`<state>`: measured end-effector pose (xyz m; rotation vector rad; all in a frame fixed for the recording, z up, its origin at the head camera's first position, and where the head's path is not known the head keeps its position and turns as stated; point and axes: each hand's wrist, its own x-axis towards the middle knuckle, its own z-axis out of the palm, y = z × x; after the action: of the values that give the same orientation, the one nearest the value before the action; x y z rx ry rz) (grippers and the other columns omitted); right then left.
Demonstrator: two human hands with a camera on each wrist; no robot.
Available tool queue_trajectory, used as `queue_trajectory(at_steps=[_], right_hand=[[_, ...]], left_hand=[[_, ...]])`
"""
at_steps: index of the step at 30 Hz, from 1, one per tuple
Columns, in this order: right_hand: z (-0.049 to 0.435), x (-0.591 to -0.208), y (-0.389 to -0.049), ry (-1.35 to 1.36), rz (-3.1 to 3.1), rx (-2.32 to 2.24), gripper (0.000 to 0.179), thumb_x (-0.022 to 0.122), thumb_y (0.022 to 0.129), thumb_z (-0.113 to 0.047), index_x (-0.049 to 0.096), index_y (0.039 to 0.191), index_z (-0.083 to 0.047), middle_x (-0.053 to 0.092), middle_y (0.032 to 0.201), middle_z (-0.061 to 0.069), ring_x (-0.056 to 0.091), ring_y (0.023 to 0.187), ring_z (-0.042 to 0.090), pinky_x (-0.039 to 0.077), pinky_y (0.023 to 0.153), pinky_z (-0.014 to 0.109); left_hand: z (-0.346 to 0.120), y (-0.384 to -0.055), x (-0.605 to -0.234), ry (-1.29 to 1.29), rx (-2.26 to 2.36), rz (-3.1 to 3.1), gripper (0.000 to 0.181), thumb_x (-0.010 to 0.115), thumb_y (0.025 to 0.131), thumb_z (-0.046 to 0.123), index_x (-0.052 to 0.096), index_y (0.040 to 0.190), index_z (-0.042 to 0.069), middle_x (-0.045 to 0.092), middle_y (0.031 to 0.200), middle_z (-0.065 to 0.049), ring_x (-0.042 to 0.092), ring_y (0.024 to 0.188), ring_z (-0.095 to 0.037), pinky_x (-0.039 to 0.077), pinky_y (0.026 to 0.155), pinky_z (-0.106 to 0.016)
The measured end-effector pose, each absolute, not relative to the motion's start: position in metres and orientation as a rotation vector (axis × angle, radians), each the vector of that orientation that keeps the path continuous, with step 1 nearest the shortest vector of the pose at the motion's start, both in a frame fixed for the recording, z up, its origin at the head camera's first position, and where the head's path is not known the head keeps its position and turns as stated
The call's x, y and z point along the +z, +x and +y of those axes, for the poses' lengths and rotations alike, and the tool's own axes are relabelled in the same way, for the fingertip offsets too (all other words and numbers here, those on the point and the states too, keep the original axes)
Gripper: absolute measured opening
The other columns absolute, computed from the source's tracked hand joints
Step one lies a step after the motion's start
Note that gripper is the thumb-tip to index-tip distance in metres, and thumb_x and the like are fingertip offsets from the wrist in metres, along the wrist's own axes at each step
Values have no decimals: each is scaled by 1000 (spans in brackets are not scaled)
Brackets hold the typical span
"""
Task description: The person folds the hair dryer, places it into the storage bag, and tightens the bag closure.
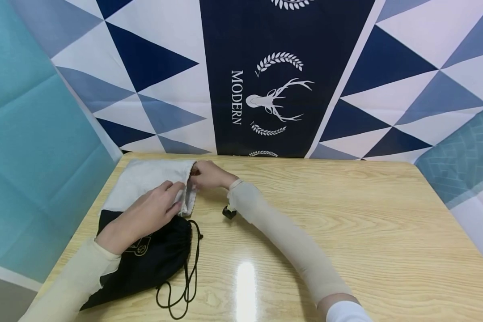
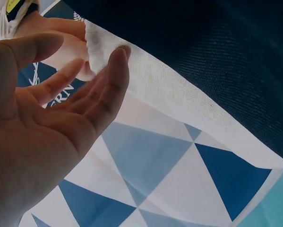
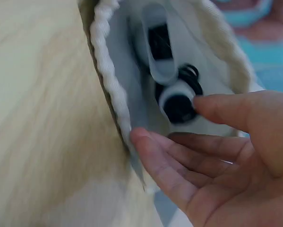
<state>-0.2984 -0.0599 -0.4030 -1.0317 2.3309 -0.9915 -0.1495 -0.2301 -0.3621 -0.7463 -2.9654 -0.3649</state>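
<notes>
A pale cloth pouch (image 1: 149, 176) lies at the far left of the table, its mouth facing right. My right hand (image 1: 210, 174) reaches into that mouth, with fingertips near the wavy rim in the right wrist view. There, my thumb is right at a small black-and-white cylinder (image 3: 180, 105) inside the pouch. Beside this item lies a clear, narrow container (image 3: 159, 47) with something black in it. My left hand (image 1: 154, 208) is at the near side of the pouch's mouth. In the left wrist view its fingers are loosely bent, with nothing in the palm.
A black drawstring bag (image 1: 161, 255) with a gold print lies in front of the pouch, partly under my left forearm. Its black cord (image 1: 187, 286) loops onto the wooden table (image 1: 346, 223). A patterned cloth (image 1: 173, 89) hangs behind the table's far edge.
</notes>
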Motion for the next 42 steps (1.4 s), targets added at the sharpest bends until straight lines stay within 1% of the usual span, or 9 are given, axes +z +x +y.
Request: queue_trajectory(at_steps=[3,6,10,14,20,24,28,35,42], right_hand=[[-47,-401,-302,-993,2372,-1013,17,53,100,-7,67,104,2,70,94,12,65,68,20,45,61,26],[-41,-403,-305,-933,2363,-1045,21,51,101,-9,51,117,6,67,93,19,63,68,22,44,62,26],[-40,-409,-312,-891,2295,-1040,45,47,105,-10,31,146,-3,63,84,26,53,60,24,43,59,29],[-45,-418,-321,-895,2258,-948,57,36,107,-7,18,160,-18,53,63,15,41,49,19,41,54,31],[-47,-423,-329,-876,2323,-797,46,34,107,-9,36,153,-11,49,66,4,38,46,13,40,53,28],[-42,-423,-331,-859,2282,-894,26,40,105,-7,57,121,3,52,77,11,42,54,16,41,56,28],[-38,-429,-335,-787,2145,-1108,19,45,104,-7,58,97,6,53,75,12,49,60,16,50,61,26],[-29,-445,-335,-638,1954,-1415,19,48,102,1,58,115,10,59,87,13,60,70,17,56,70,28],[-27,-447,-335,-635,1987,-1463,19,51,99,2,59,115,10,60,85,10,59,70,16,55,67,26]], left_hand=[[-230,-148,-361,-767,-369,-3012,11,61,98,10,63,106,3,55,76,-1,47,57,-11,42,53,-28],[-229,-147,-361,-804,-357,-3070,4,61,97,9,62,100,6,52,69,4,42,53,-9,38,53,-27],[-224,-148,-362,-851,-309,-3115,12,63,97,9,62,108,6,57,70,3,44,53,-7,39,52,-27],[-219,-152,-363,-902,-288,-3151,21,62,98,7,62,118,6,60,72,2,46,52,-7,39,52,-27],[-212,-156,-366,-954,-290,-3231,15,60,98,6,71,109,10,63,82,1,50,65,-9,41,57,-28],[-209,-158,-366,-935,-290,-3303,13,61,98,5,71,95,13,62,81,1,52,66,-11,43,59,-28],[-208,-159,-367,-925,-264,-3351,12,63,93,-1,65,91,12,57,77,1,48,63,-12,42,59,-29],[-208,-163,-372,-882,-191,-3227,10,70,90,3,63,96,4,53,68,-4,45,53,-13,36,50,-29],[-215,-162,-370,-854,-199,-2923,16,74,87,4,62,96,4,59,73,-8,57,59,-17,43,49,-28]])
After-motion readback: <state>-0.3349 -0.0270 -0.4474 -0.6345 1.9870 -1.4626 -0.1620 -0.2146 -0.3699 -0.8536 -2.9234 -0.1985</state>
